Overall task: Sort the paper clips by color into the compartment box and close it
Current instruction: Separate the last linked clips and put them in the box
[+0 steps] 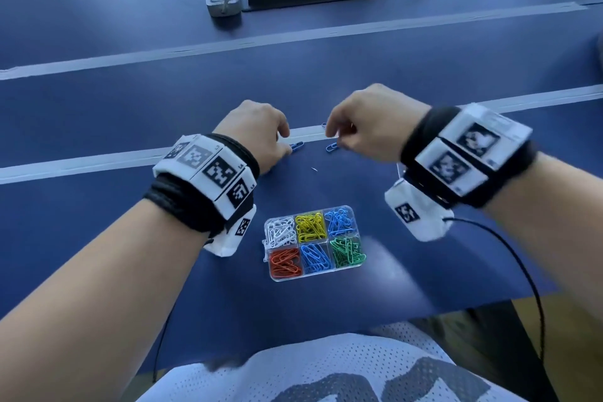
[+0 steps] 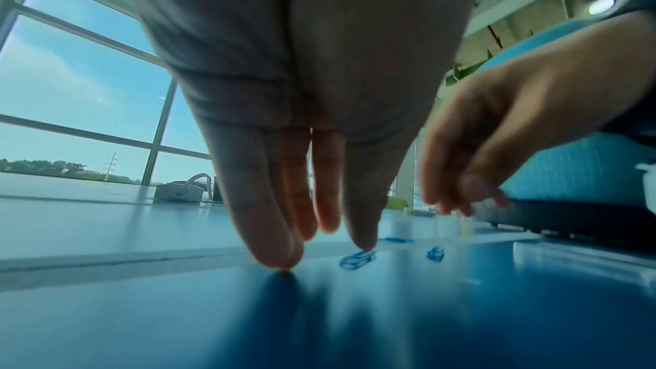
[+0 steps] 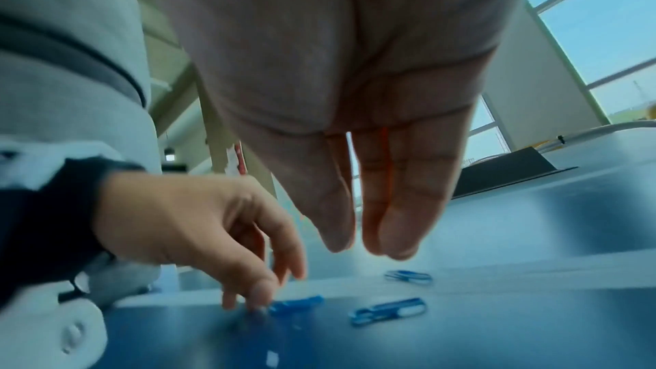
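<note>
Left hand (image 1: 261, 130) on blue clip (image 1: 297, 146)

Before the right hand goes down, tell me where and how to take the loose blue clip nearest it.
Pinch the blue paper clip across its two long sides, coming straight down with the right hand. It lies flat on the table, so nothing sticks up to grab; thumb and fingertip probably have to lift one long side.
</note>
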A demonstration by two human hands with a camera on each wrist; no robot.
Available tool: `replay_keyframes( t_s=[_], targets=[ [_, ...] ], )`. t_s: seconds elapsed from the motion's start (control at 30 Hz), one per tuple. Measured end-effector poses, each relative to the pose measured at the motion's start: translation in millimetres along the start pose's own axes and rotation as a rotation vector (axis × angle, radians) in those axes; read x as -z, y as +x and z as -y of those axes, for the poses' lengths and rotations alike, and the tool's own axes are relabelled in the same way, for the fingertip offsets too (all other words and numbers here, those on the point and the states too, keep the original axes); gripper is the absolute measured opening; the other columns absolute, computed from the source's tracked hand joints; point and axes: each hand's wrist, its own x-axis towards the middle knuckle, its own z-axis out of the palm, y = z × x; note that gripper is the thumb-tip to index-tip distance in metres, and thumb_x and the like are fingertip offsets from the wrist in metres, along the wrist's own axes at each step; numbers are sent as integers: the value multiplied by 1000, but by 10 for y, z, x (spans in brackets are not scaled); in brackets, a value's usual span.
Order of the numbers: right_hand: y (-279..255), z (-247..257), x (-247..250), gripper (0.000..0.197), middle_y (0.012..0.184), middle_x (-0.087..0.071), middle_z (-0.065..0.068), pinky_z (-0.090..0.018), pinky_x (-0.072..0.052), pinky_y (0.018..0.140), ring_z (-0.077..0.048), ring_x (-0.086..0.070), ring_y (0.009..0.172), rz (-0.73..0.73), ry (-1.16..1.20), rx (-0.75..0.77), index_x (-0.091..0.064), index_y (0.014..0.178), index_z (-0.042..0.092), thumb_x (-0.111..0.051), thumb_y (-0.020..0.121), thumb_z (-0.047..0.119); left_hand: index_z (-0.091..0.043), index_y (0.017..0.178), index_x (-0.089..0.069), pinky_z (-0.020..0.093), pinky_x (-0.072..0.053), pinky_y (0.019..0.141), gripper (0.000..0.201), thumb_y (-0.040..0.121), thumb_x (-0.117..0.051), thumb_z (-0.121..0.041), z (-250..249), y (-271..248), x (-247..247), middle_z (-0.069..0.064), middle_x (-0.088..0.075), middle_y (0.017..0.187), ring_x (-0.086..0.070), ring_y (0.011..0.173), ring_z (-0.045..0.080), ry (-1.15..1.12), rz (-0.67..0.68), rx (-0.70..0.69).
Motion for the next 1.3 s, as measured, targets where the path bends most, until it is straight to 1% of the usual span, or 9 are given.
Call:
replay_keyframes(
  t_s=[0.2,0.37,0.47,0.67,0.8,0.9,0.97,1.1,1.3],
  targets=[
    [303,21,-157,13,96,-67,-9,-36,-56,77,-33,-64,89,164,-232,15,-70,87,15,-60,80,11,-17,82,-73,26,-44,68,9,77,-65,-16,-82,102,40,6,-70,89,-64,87,26,75,61,9],
    [263,-11,-153,14,87,-67,-8,-33,-54,70,-32,-64,85,179,-231,0,-68,80,10,-62,78,23,-16,73,-67,29,-48,65,7,76,-61,-15,-104,125,-1,8,-68,87,-64,83,29,112,109,0],
    [256,-8,-132,3,90,-66,-4,-34,-54,72,-28,-63,88,185,-192,-23,-63,78,17,-62,77,20,-14,77,-65,31,-50,68,7,75,-64,-21,-111,137,-28,8,-67,89,-63,86,29,119,131,-9],
    [362,-74,-93,25,107,-64,-6,-32,-49,83,-26,-59,102,81,-54,-146,-64,107,19,-57,84,13,-25,109,-58,34,-49,78,31,78,-60,-27,-97,161,-59,4,-62,101,-59,98,27,102,118,-71],
    [466,-71,-112,23,106,-67,-10,-31,-52,78,-30,-62,98,77,-78,-216,-68,103,15,-61,82,13,-25,96,-68,31,-48,75,17,81,-62,-22,-143,183,-26,4,-61,104,-61,95,28,131,144,-93],
    [497,-47,-131,19,100,-66,-12,-34,-54,78,-32,-63,93,67,-112,-213,-68,98,9,-62,80,14,-23,78,-67,29,-48,69,5,80,-64,-22,-159,183,0,4,-64,94,-63,88,28,135,151,-83],
    [512,-41,-129,19,97,-66,-11,-33,-54,75,-31,-63,90,77,-122,-213,-67,95,9,-64,78,17,-21,72,-63,29,-47,66,8,79,-64,-24,-169,189,1,3,-62,84,-63,85,28,146,162,-70],
    [503,-31,-140,21,92,-65,-9,-33,-53,72,-30,-63,88,95,-132,-209,-67,92,10,-66,77,24,-12,77,-66,29,-44,61,13,74,-67,-25,-201,224,-27,0,-54,67,-64,84,28,167,177,-26],
    [446,-42,-174,20,96,-66,-8,-33,-53,75,-28,-62,92,81,-112,-176,-65,90,12,-64,78,27,-11,91,-68,29,-43,63,23,71,-68,-22,-203,231,-68,8,-66,92,-63,89,29,140,153,-12]
  ],
)
